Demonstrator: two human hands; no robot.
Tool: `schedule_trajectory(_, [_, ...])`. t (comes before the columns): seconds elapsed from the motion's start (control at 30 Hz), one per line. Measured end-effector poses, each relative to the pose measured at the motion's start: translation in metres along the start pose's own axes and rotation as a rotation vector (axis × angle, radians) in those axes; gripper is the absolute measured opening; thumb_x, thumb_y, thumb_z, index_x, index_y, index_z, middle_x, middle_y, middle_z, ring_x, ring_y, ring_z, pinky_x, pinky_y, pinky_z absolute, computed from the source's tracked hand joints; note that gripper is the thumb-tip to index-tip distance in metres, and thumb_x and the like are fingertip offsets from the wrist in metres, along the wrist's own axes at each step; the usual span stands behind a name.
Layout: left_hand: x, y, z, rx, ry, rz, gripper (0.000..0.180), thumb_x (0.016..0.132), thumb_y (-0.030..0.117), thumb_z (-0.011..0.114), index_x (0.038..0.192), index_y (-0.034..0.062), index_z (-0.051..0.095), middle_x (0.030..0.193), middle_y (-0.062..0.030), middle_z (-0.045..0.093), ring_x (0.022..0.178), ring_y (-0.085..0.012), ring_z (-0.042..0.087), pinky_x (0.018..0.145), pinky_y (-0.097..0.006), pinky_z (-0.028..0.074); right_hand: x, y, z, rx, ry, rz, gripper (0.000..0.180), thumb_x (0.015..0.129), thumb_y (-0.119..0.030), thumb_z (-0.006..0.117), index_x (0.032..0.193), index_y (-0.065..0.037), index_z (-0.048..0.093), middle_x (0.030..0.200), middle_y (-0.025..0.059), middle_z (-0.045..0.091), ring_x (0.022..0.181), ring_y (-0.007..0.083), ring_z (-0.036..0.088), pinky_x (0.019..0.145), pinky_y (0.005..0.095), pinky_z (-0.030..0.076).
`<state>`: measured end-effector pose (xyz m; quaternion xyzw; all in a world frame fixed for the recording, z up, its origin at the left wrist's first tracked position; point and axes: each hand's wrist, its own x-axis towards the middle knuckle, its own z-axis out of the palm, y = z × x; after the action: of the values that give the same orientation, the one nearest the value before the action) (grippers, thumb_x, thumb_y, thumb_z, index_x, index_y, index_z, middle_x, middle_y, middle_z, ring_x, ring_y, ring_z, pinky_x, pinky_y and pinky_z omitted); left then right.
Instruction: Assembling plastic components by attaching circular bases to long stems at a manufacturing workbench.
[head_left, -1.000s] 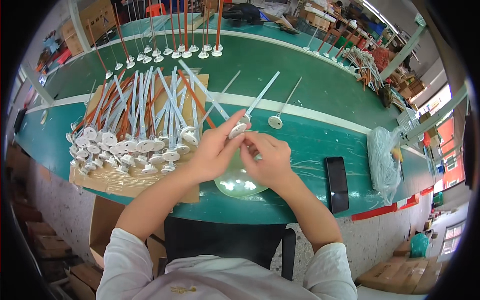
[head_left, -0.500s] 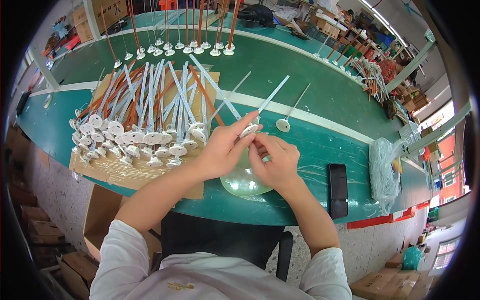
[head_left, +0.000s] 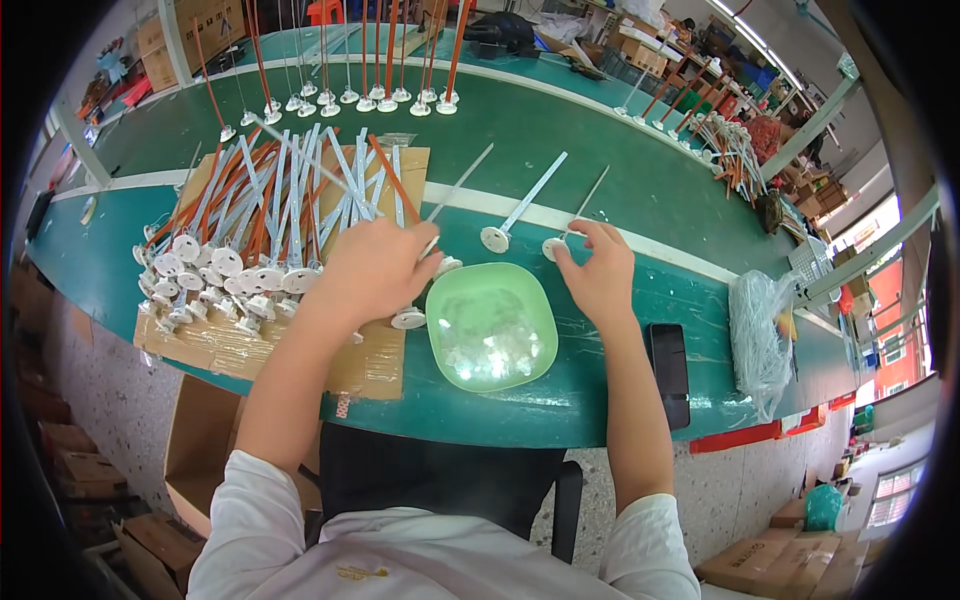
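While I watch from the head view, these are my notes.

Left hand: my left hand (head_left: 375,268) lies over the near end of the rod pile (head_left: 262,215), fingers curled down among the white discs; I cannot tell which rod they pinch.

Right hand: my right hand (head_left: 598,272) has thumb and forefinger pressed on the white disc of a single rod (head_left: 572,218) lying on the green table (head_left: 560,130).

Where the work sits: the pile rests on a cardboard sheet (head_left: 365,360); two more loose rods lie just beyond the green bowl (head_left: 491,325), which holds small clear pieces.

Doing it well: I judge it best to lift one rod by its disc end and draw it along its length, so neighbours don't drag.

Edges: the bowl and cardboard sit close to the table's near edge; a dark phone (head_left: 669,372) lies near it too.

Open room: bare table between the pile and the standing rods (head_left: 370,95) beyond.
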<state>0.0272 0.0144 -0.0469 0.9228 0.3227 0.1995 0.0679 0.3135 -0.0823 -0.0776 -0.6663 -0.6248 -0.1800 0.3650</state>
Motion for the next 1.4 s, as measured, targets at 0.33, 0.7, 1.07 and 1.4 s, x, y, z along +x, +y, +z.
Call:
schedule_trajectory(0.33, [0.002, 0.017, -0.010, 0.225, -0.106, -0.175, 0.035, 0.087, 0.040, 0.073, 0.079, 0.0059, 0.075, 0.071, -0.0130, 0.068, 0.065, -0.0336, 0.070, 0.062, -0.042, 0.057, -0.004, -0.011, -0.002, 0.170, -0.092, 0.268, 0.014, 0.081, -0.005, 0.074, 0.095, -0.003, 0.072, 0.085, 0.0129, 0.072, 0.077, 0.0278, 0.070, 0.070, 0.0394, 0.055])
schedule_trajectory(0.7, [-0.002, 0.000, 0.022, 0.151, 0.005, 0.201, 0.016, 0.090, 0.018, 0.063, 0.097, 0.0078, 0.074, 0.100, -0.0062, 0.071, 0.112, -0.0311, 0.061, 0.095, -0.046, 0.047, -0.010, -0.021, 0.001, 0.015, -0.219, 0.169, 0.017, 0.083, -0.015, 0.075, 0.097, -0.006, 0.075, 0.091, 0.0104, 0.069, 0.076, 0.0263, 0.069, 0.069, 0.0377, 0.055])
schedule_trajectory(1.07, [0.001, -0.001, 0.006, 0.295, -0.011, -0.072, 0.044, 0.090, 0.048, 0.063, 0.079, 0.0077, 0.077, 0.093, -0.0067, 0.072, 0.109, -0.0315, 0.061, 0.108, -0.055, 0.039, -0.007, -0.018, 0.002, 0.048, -0.212, 0.171, 0.015, 0.083, -0.012, 0.074, 0.096, -0.005, 0.075, 0.089, 0.0106, 0.069, 0.075, 0.0260, 0.070, 0.069, 0.0374, 0.055])
schedule_trajectory(1.4, [-0.005, 0.006, 0.007, 0.216, 0.053, 0.044, 0.051, 0.084, 0.055, 0.068, 0.077, 0.0056, 0.077, 0.098, -0.0109, 0.070, 0.110, -0.0327, 0.060, 0.107, -0.053, 0.040, -0.015, -0.022, 0.001, 0.092, -0.205, 0.170, 0.018, 0.078, -0.010, 0.074, 0.094, -0.002, 0.074, 0.084, 0.0121, 0.069, 0.073, 0.0258, 0.069, 0.067, 0.0369, 0.055])
